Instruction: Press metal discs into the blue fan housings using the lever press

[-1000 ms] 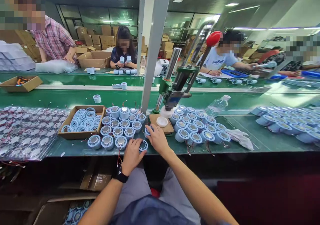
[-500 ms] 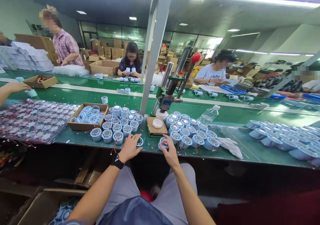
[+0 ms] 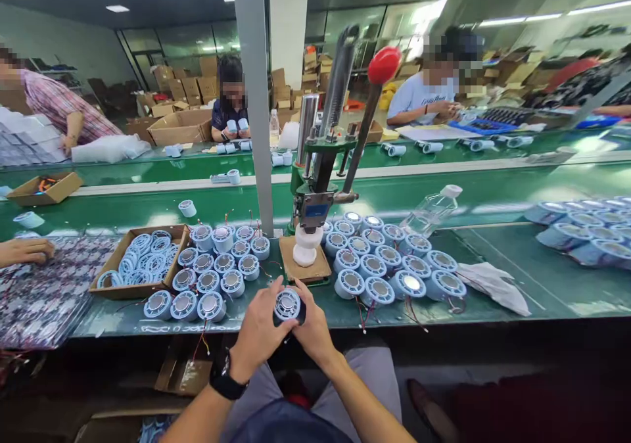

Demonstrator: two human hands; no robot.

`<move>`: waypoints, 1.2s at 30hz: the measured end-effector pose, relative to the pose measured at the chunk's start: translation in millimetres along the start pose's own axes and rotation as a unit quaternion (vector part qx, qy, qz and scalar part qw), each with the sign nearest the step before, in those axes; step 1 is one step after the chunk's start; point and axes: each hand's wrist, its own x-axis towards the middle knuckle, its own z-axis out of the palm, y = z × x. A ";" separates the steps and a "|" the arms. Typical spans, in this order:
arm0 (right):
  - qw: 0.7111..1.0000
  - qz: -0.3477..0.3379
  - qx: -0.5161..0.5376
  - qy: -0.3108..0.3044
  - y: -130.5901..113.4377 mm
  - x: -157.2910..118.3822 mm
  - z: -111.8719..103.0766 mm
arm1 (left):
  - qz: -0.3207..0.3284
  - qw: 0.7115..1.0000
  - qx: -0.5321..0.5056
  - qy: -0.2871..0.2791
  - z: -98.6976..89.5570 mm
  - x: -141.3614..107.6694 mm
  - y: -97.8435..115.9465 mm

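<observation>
Both hands meet at the front edge of the bench around one light-blue round housing (image 3: pixel 287 304) with a slotted rim and a grey disc at its centre. My left hand (image 3: pixel 261 328) grips it from the left, thumb low on its front. From the right, the fingers and thumb of my right hand (image 3: pixel 311 321) close on the same piece. Just behind it stands a green hand press (image 3: pixel 315 209) with a red-knobbed lever; its white round die (image 3: pixel 304 252) sits over a brown pad (image 3: pixel 318 269). Similar housings with thin wires stand in groups left (image 3: pixel 211 305) and right (image 3: pixel 378 290) of the press.
A cardboard box (image 3: pixel 183 242) of light-blue rings stands at left, beside wired parts on a sheet (image 3: pixel 54 298) and a co-worker's hand (image 3: pixel 29 252). A plastic bottle (image 3: pixel 431 209), a white glove (image 3: pixel 495 285) and more housings (image 3: pixel 582 242) are to the right. A grey post (image 3: pixel 254 101) rises behind.
My hands, apart at the bench edge before, have come together on one housing, which is now held between them. The view has shifted closer and downward.
</observation>
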 end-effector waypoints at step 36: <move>0.973 -0.127 -0.058 0.183 -165.8 333.6 -214.8 | -0.034 0.971 -0.237 0.017 31.0 138.0 5.6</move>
